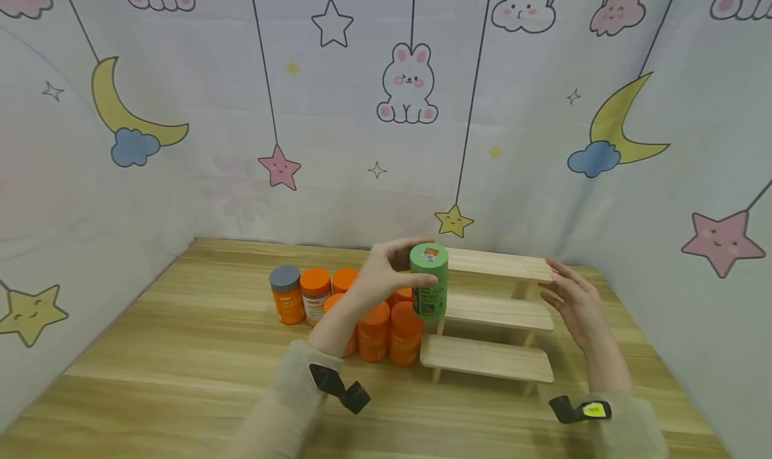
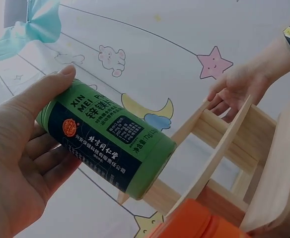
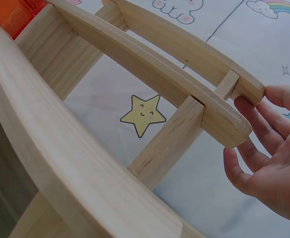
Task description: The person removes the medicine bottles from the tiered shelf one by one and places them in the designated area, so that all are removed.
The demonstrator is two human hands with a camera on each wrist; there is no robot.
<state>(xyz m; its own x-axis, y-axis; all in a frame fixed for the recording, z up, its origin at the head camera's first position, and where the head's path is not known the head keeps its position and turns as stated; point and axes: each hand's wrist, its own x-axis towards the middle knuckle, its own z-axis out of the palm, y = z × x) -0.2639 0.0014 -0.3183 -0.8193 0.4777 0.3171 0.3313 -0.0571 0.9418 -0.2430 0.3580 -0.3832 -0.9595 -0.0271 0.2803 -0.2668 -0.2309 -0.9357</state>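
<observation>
My left hand (image 1: 386, 271) grips a green canister (image 1: 429, 285) with a dark printed label, its thumb on the near side. In the left wrist view the canister (image 2: 108, 139) is tilted in that view, held at its lid end. It overlaps the left end of a three-step wooden shelf (image 1: 488, 358). At the shelf's right side, my right hand (image 1: 573, 301) touches the end of the top step. In the right wrist view the fingers and thumb of the right hand (image 3: 274, 144) are bent around the ends of the wooden steps (image 3: 224, 116).
Several orange bottles (image 1: 374, 332) stand close together left of the shelf, partly behind my left forearm. One bottle with a grey lid (image 1: 285, 278) is at the group's left end. A printed cloth wall (image 1: 338, 204) rises behind the wooden table (image 1: 181, 352).
</observation>
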